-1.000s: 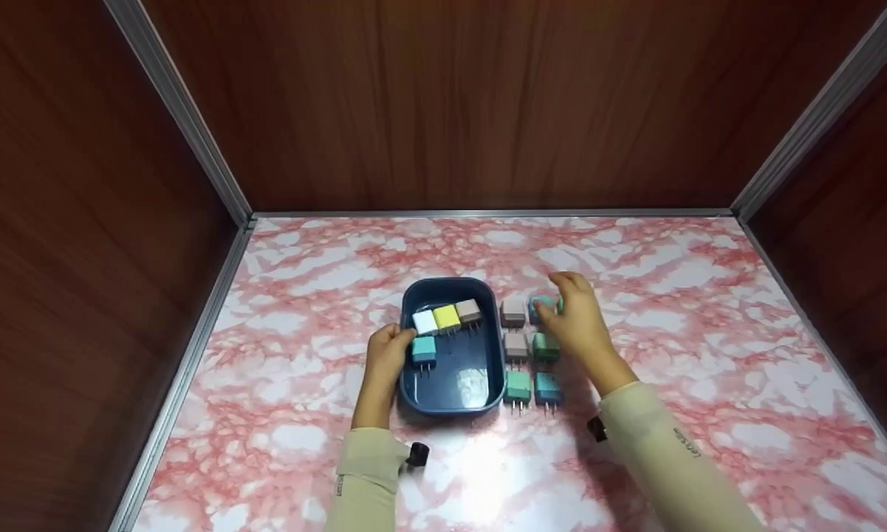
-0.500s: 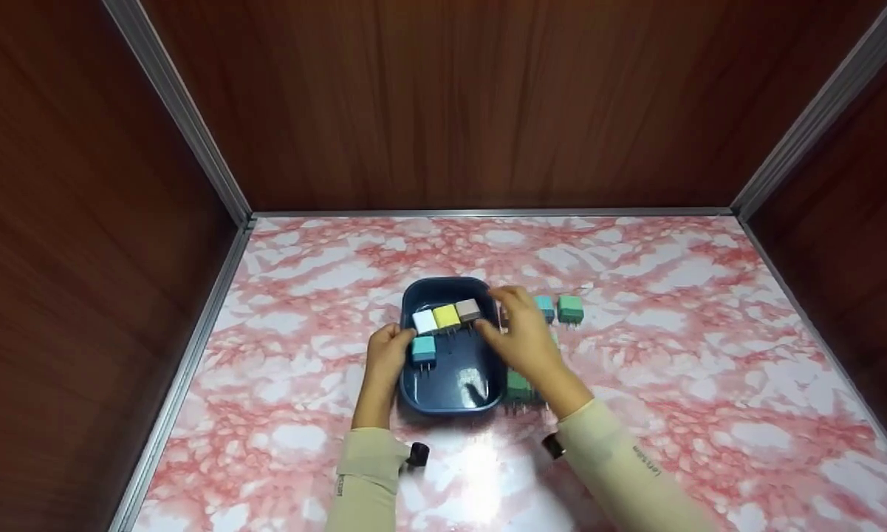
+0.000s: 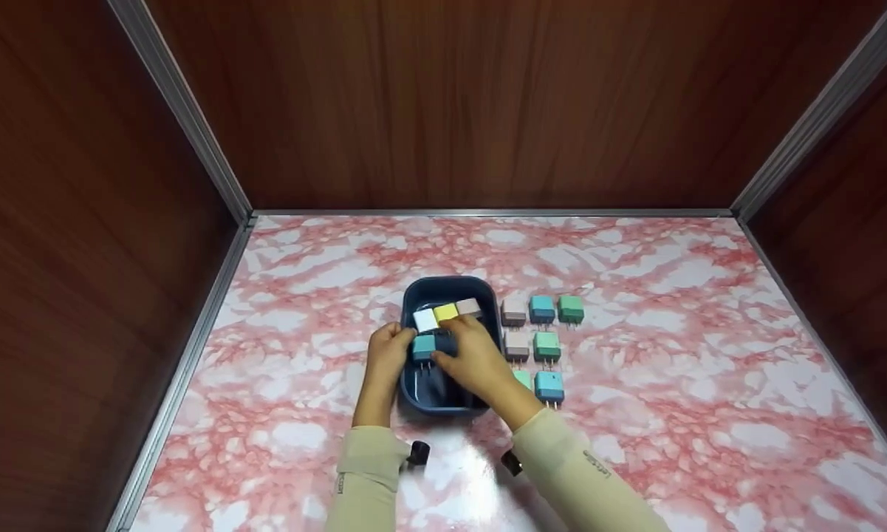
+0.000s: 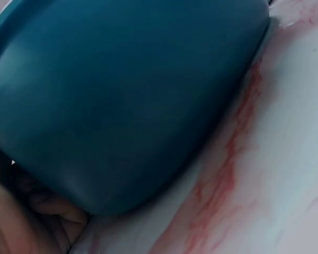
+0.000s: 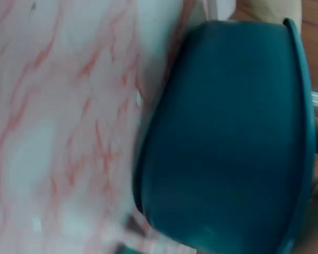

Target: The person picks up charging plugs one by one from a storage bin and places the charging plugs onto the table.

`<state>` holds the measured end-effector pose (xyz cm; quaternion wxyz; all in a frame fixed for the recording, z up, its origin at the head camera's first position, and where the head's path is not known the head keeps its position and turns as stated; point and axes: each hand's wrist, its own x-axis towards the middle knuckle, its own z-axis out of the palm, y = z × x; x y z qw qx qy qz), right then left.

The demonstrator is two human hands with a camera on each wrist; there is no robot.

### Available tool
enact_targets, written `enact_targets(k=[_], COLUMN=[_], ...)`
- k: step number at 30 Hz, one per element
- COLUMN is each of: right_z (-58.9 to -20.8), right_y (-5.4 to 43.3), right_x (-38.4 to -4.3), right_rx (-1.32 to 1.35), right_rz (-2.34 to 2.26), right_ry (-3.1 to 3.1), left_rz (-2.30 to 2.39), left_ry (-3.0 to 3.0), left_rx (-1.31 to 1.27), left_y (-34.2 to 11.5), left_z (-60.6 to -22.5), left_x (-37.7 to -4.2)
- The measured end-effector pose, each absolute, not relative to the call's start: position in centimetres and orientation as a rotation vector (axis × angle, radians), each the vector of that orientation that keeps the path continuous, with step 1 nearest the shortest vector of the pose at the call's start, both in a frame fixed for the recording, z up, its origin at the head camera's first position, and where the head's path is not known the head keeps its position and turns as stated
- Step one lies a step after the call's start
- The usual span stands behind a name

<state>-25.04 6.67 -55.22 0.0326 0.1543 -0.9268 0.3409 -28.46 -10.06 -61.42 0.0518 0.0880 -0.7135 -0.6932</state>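
The dark blue plastic basin [image 3: 450, 408] stands on the table. Its left rim is gripped by my left hand [image 3: 388, 355], thumb on the edge; fingers [image 4: 58, 206] curl against its outer wall in the left wrist view. Over the inside, my right hand [image 3: 478, 362] pinches a dark blue cube-shaped piece [image 3: 445, 343], most likely a charger plug, partly hidden by the fingers. Directly left of it lies a teal charger plug [image 3: 424, 346] with metal prongs. Behind lie a white plug [image 3: 425, 320], a yellow plug [image 3: 445, 312] and a pinkish-grey plug [image 3: 468, 307].
Right of the basin, several charger plugs stand in rows: pinkish ones [image 3: 514, 310], blue ones [image 3: 542, 309] and green ones [image 3: 570, 309]. The marbled red-and-white tabletop [image 3: 679, 332] is bounded by a brown wood panel [image 3: 487, 103] behind and panels at both sides.
My right hand has moved left from the plugs on the table into the basin, where a dark blue piece now shows at its fingertips. The left hand has stayed on the rim.
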Motion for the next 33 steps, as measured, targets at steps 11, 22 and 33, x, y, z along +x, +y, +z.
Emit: enact_targets(k=[11,22,33], right_z=[-56.6,-57.4,-58.3], right_y=[4.3,2.9,1.8], right_x=[-25.3,-25.4,-25.1], right_rx=[0.25,0.186,0.175], right_rz=[0.969,0.975,0.831], right_ry=[-2.923,-2.927,-2.895], left_rz=[-2.094,-2.073,-2.082], left_ry=[-2.181,-2.19,-2.184], left_rx=[0.28,0.276,0.298], left_y=[-9.9,-9.9,-10.0], left_z=[-61.2,-61.3,-61.4], left_x=[-28.3,-28.4,-28.3])
